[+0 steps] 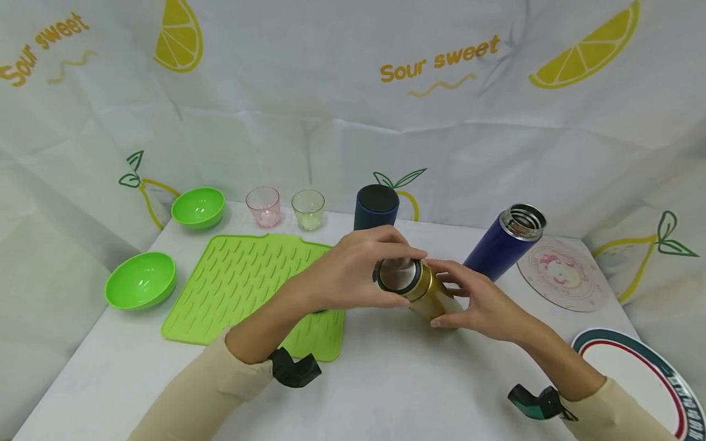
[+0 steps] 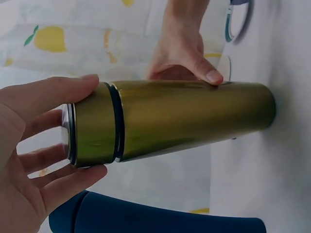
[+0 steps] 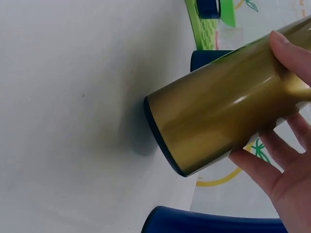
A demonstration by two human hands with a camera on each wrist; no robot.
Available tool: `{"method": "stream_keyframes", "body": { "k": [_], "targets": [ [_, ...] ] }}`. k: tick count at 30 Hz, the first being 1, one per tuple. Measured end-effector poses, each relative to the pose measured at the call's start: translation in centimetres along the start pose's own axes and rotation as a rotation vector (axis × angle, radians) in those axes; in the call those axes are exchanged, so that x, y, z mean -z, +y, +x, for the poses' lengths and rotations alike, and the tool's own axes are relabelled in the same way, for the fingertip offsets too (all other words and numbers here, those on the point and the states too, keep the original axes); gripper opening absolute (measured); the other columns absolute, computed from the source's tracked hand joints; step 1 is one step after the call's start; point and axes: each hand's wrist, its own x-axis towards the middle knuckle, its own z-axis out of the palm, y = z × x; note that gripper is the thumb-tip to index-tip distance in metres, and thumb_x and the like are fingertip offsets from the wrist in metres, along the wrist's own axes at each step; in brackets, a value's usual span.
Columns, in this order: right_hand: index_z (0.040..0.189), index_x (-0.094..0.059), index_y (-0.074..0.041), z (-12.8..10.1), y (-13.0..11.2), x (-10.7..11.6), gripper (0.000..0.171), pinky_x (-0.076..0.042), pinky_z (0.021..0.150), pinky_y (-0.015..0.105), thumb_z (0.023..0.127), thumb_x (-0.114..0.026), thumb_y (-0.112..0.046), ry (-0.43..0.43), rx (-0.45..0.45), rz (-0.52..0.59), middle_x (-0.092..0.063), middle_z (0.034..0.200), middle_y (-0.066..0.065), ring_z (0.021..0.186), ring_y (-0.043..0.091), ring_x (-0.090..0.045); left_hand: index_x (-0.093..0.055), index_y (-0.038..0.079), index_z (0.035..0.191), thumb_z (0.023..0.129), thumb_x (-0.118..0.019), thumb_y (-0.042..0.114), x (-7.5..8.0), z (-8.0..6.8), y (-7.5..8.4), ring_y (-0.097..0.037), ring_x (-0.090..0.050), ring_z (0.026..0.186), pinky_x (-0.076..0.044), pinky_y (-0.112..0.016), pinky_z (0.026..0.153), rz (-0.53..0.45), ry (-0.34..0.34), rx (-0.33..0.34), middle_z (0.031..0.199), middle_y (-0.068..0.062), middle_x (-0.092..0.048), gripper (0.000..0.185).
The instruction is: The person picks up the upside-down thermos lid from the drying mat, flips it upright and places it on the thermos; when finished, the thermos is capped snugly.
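A gold thermos [image 1: 432, 301] leans slightly between both hands, its base close over the white table. My left hand [image 1: 353, 272] pinches the gold lid [image 2: 95, 126] at the top, thumb on one side and fingers on the other. A dark ring shows between lid and body in the left wrist view. The right hand [image 1: 491, 303] grips the thermos body from the right, fingers and thumb around it. Just right of that hand, a blue thermos [image 1: 499, 248] stands with its steel mouth uncovered. Behind the left hand is a dark blue thermos [image 1: 377, 211] with its top covered.
A green drying mat [image 1: 248, 282] lies left, with a blue lid [image 3: 209, 8] on it, mostly hidden by the left arm. Two green bowls [image 1: 140, 280] and pink [image 1: 263, 207] and green [image 1: 307, 209] glasses stand around it. A pink-patterned round mat [image 1: 562, 275] and a rimmed plate [image 1: 629, 380] lie right.
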Motion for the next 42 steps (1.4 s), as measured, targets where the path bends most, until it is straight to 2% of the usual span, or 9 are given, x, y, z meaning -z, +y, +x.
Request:
{"method": "stream_keyframes", "body": {
  "k": [6, 10, 12, 19, 26, 32, 38, 40, 42],
  "targets": [
    [0.141, -0.055, -0.019, 0.1, -0.2, -0.1, 0.079, -0.061, 0.095, 0.04, 0.072, -0.093, -0.027, 0.005, 0.011, -0.009, -0.062, 0.136, 0.001, 0.122, 0.007, -0.06, -0.073, 0.016, 0.123, 0.074, -0.091, 0.036, -0.2, -0.1, 0.6, -0.006, -0.062, 0.089, -0.051, -0.013, 0.074, 0.058, 0.073, 0.09, 0.105, 0.002, -0.067, 0.056],
    [0.138, -0.056, -0.021, 0.0, -0.3, -0.1, 0.078, -0.062, 0.093, 0.04, 0.07, -0.095, -0.028, 0.022, 0.001, -0.027, -0.063, 0.132, -0.001, 0.118, 0.008, -0.062, -0.074, 0.015, 0.115, 0.072, -0.091, 0.04, 0.1, 0.0, 0.9, -0.008, -0.063, 0.087, -0.055, -0.015, 0.073, 0.064, 0.133, 0.124, 0.101, 0.001, -0.067, 0.052],
    [0.137, -0.057, -0.022, -0.1, -0.4, -0.1, 0.078, -0.062, 0.092, 0.04, 0.07, -0.095, -0.028, 0.03, -0.001, -0.039, -0.063, 0.13, -0.002, 0.116, 0.008, -0.063, -0.074, 0.015, 0.114, 0.072, -0.091, 0.042, 0.3, 0.1, 1.1, -0.008, -0.064, 0.086, -0.056, -0.017, 0.073, 0.063, 0.139, 0.137, 0.101, 0.001, -0.067, 0.052],
    [0.136, -0.058, -0.02, -0.3, -0.4, 0.0, 0.077, -0.062, 0.09, 0.033, 0.07, -0.095, -0.031, 0.048, 0.033, -0.1, -0.064, 0.128, -0.004, 0.113, 0.003, -0.063, -0.074, 0.017, 0.115, 0.071, -0.092, 0.043, 0.5, 0.0, 0.9, -0.009, -0.064, 0.089, -0.054, -0.015, 0.073, 0.048, 0.1, 0.152, 0.103, 0.002, -0.069, 0.054],
    [0.138, -0.058, -0.02, -0.3, -0.5, 0.2, 0.078, -0.063, 0.088, 0.04, 0.071, -0.094, -0.037, 0.04, 0.012, -0.085, -0.066, 0.13, -0.001, 0.113, 0.023, -0.07, -0.073, 0.017, 0.116, 0.072, -0.091, 0.045, -0.1, -0.1, 0.0, -0.008, -0.063, 0.093, -0.054, -0.016, 0.075, 0.018, 0.062, 0.174, 0.106, 0.003, -0.07, 0.055],
    [0.139, -0.059, -0.019, -0.3, -0.4, 0.3, 0.079, -0.064, 0.086, 0.043, 0.071, -0.093, -0.039, 0.029, -0.004, -0.103, -0.066, 0.129, -0.001, 0.113, 0.027, -0.07, -0.073, 0.016, 0.123, 0.074, -0.092, 0.037, -0.2, 0.0, -0.9, -0.008, -0.064, 0.099, -0.06, -0.024, 0.08, -0.056, 0.023, 0.153, 0.112, 0.002, -0.072, 0.057],
    [0.14, -0.059, -0.02, -0.2, -0.2, 0.5, 0.079, -0.064, 0.085, 0.043, 0.071, -0.093, -0.039, 0.015, -0.005, -0.108, -0.066, 0.128, -0.002, 0.113, 0.027, -0.071, -0.069, 0.016, 0.132, 0.076, -0.091, 0.023, 0.1, -0.2, -1.3, -0.011, -0.065, 0.109, -0.058, -0.015, 0.084, -0.155, -0.062, 0.124, 0.125, -0.001, -0.068, 0.06],
    [0.14, -0.058, -0.019, -0.2, -0.2, 0.5, 0.08, -0.064, 0.085, 0.043, 0.071, -0.093, -0.039, 0.016, -0.005, -0.111, -0.066, 0.128, -0.002, 0.113, 0.027, -0.071, -0.066, 0.016, 0.137, 0.076, -0.092, 0.021, 0.2, -0.2, -1.3, -0.012, -0.064, 0.116, -0.058, -0.015, 0.087, -0.154, -0.076, 0.125, 0.133, -0.001, -0.066, 0.067],
    [0.14, -0.058, -0.018, -0.2, -0.1, 0.5, 0.08, -0.064, 0.085, 0.043, 0.071, -0.093, -0.038, 0.014, -0.005, -0.112, -0.066, 0.129, -0.001, 0.113, 0.028, -0.071, -0.064, 0.018, 0.139, 0.074, -0.093, 0.028, 0.2, -0.3, -1.2, -0.012, -0.063, 0.117, -0.056, -0.017, 0.089, -0.092, -0.06, 0.131, 0.134, -0.001, -0.064, 0.072]
  ]
}}
